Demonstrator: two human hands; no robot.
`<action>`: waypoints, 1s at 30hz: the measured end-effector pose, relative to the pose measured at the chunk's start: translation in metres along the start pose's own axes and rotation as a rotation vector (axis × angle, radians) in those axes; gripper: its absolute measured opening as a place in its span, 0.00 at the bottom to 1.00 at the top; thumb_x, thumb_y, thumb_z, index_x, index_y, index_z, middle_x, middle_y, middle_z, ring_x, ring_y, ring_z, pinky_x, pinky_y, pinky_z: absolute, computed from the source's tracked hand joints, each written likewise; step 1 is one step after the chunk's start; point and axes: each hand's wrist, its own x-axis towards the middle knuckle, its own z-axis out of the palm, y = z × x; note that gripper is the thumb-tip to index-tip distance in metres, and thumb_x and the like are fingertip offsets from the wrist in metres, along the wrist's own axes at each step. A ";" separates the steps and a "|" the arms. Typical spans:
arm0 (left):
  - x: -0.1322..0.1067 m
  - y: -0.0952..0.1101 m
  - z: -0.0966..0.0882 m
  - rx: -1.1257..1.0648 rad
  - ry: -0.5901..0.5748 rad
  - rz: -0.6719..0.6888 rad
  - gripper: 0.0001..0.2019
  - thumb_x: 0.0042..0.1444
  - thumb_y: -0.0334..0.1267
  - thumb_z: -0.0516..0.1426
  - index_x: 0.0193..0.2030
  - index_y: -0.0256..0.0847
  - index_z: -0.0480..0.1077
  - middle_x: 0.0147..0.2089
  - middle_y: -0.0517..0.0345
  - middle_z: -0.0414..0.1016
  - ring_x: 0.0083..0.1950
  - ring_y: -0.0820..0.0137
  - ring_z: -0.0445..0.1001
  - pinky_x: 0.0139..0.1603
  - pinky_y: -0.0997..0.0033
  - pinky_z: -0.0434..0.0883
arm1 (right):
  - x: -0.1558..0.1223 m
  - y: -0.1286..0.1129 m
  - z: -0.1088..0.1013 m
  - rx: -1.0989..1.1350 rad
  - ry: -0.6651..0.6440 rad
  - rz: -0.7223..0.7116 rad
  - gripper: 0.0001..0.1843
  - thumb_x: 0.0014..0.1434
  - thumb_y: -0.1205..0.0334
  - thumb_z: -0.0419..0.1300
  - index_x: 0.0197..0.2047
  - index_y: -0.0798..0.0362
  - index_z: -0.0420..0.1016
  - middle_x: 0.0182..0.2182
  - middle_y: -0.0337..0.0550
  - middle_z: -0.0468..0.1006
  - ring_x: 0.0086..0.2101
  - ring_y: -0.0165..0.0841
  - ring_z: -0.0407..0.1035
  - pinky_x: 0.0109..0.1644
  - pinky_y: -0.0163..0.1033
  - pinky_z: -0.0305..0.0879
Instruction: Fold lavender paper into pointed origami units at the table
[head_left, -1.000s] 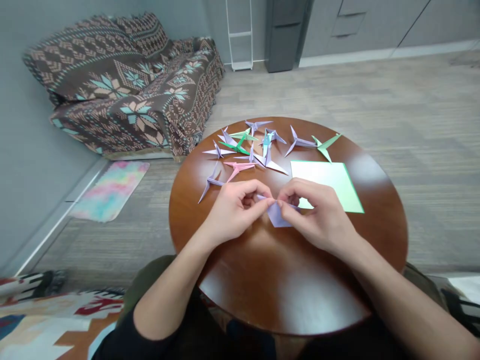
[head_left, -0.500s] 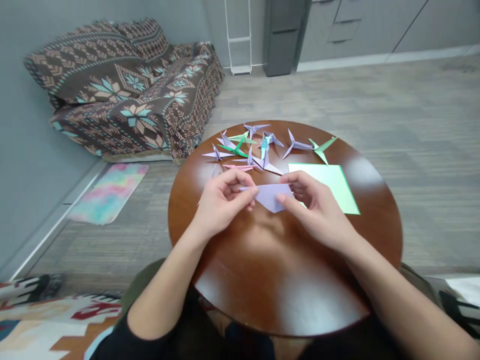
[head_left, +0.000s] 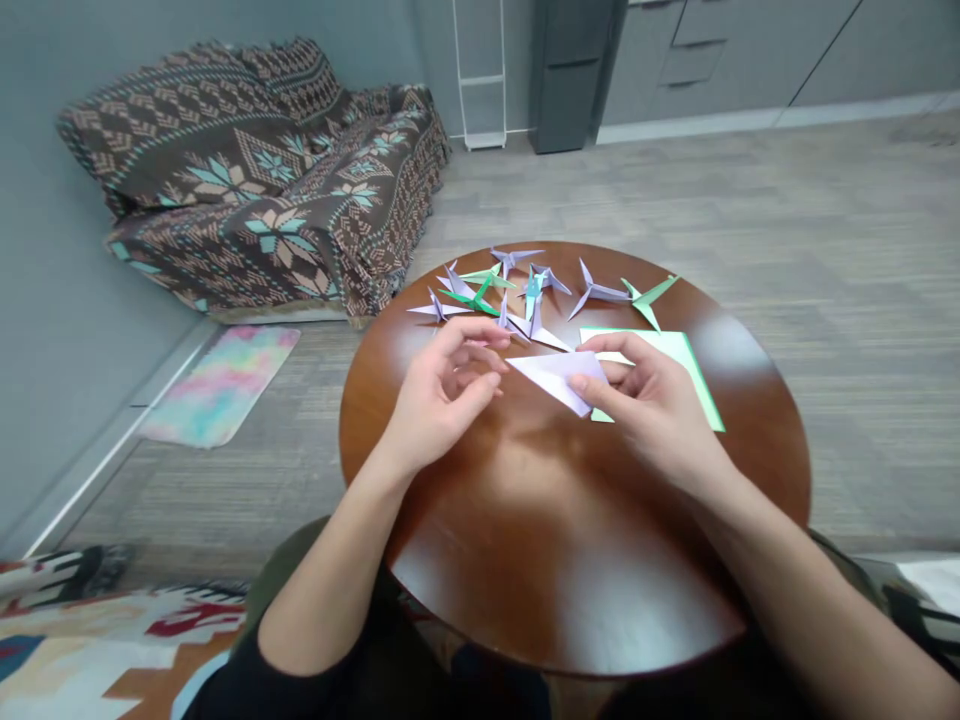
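A folded lilac paper piece (head_left: 559,376), triangular and pointed to the left, hangs just above the round brown table (head_left: 570,540). My right hand (head_left: 649,405) pinches its right end between thumb and fingers. My left hand (head_left: 442,395) is curled beside the paper's left tip, thumb and fingers apart, with nothing visibly in it. Several finished folded paper figures (head_left: 525,290) in lilac, green, blue and pink lie at the far side of the table. A green paper sheet (head_left: 682,375) lies flat under and behind my right hand.
A sofa with a patterned brown throw (head_left: 262,190) stands at the far left. A pastel mat (head_left: 221,385) lies on the floor beside it. A white rack (head_left: 480,70) and a dark cabinet (head_left: 570,70) stand by the far wall. A patterned rug (head_left: 105,640) shows at the lower left.
The lilac paper has been lifted and opened out from a small pinched fold into a longer triangle. My left hand has let go of it; my right hand still holds it.
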 end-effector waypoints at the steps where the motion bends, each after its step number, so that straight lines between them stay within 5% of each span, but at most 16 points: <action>1: 0.000 0.000 0.001 0.050 -0.045 0.055 0.18 0.59 0.30 0.64 0.55 0.44 0.74 0.60 0.47 0.76 0.53 0.65 0.79 0.41 0.72 0.80 | 0.001 0.000 0.000 0.050 -0.023 0.048 0.27 0.51 0.49 0.76 0.47 0.48 0.69 0.26 0.35 0.81 0.26 0.32 0.71 0.31 0.36 0.65; 3: -0.001 0.001 0.003 0.169 -0.123 0.169 0.15 0.59 0.30 0.64 0.53 0.44 0.77 0.60 0.48 0.77 0.59 0.62 0.77 0.48 0.68 0.79 | 0.001 0.000 -0.001 0.077 -0.089 0.121 0.32 0.51 0.47 0.76 0.51 0.48 0.66 0.25 0.34 0.80 0.24 0.32 0.71 0.30 0.36 0.65; 5: -0.001 0.001 0.005 0.274 -0.128 0.248 0.05 0.62 0.30 0.63 0.43 0.42 0.79 0.49 0.50 0.82 0.54 0.63 0.79 0.52 0.65 0.78 | 0.000 0.002 0.000 0.018 -0.113 0.103 0.30 0.55 0.46 0.73 0.53 0.48 0.66 0.26 0.36 0.81 0.26 0.33 0.72 0.32 0.38 0.67; 10: -0.002 -0.001 0.007 0.351 -0.046 0.164 0.03 0.63 0.36 0.63 0.39 0.40 0.79 0.41 0.51 0.80 0.41 0.67 0.77 0.34 0.74 0.75 | -0.002 0.004 0.002 -0.364 0.067 -0.355 0.08 0.67 0.57 0.63 0.47 0.49 0.74 0.46 0.48 0.82 0.47 0.39 0.76 0.50 0.45 0.72; 15: -0.005 0.001 0.010 0.318 -0.041 0.092 0.05 0.62 0.37 0.64 0.36 0.38 0.78 0.43 0.50 0.77 0.38 0.70 0.75 0.29 0.77 0.71 | -0.004 0.001 0.001 -0.611 -0.081 -0.613 0.05 0.67 0.68 0.60 0.38 0.50 0.74 0.33 0.42 0.79 0.34 0.34 0.72 0.41 0.41 0.67; 20: -0.007 0.005 0.016 0.297 -0.136 0.081 0.04 0.64 0.35 0.62 0.38 0.38 0.75 0.37 0.56 0.76 0.31 0.74 0.72 0.26 0.78 0.67 | -0.005 0.003 0.002 -0.669 -0.123 -0.647 0.06 0.65 0.70 0.60 0.36 0.51 0.71 0.31 0.42 0.77 0.31 0.33 0.69 0.36 0.39 0.64; 24: -0.007 0.005 0.017 0.374 -0.089 0.154 0.05 0.62 0.34 0.62 0.35 0.38 0.74 0.32 0.58 0.75 0.31 0.74 0.70 0.29 0.77 0.65 | -0.006 0.003 0.003 -0.677 -0.112 -0.652 0.07 0.63 0.70 0.60 0.34 0.50 0.70 0.29 0.40 0.74 0.29 0.32 0.67 0.34 0.38 0.63; 30: -0.007 0.002 0.014 0.211 0.006 -0.034 0.08 0.62 0.40 0.64 0.35 0.38 0.74 0.31 0.60 0.74 0.22 0.79 0.66 0.21 0.78 0.62 | -0.004 0.000 0.000 -0.647 -0.033 -0.624 0.09 0.58 0.74 0.59 0.32 0.49 0.68 0.27 0.38 0.74 0.29 0.32 0.68 0.35 0.38 0.65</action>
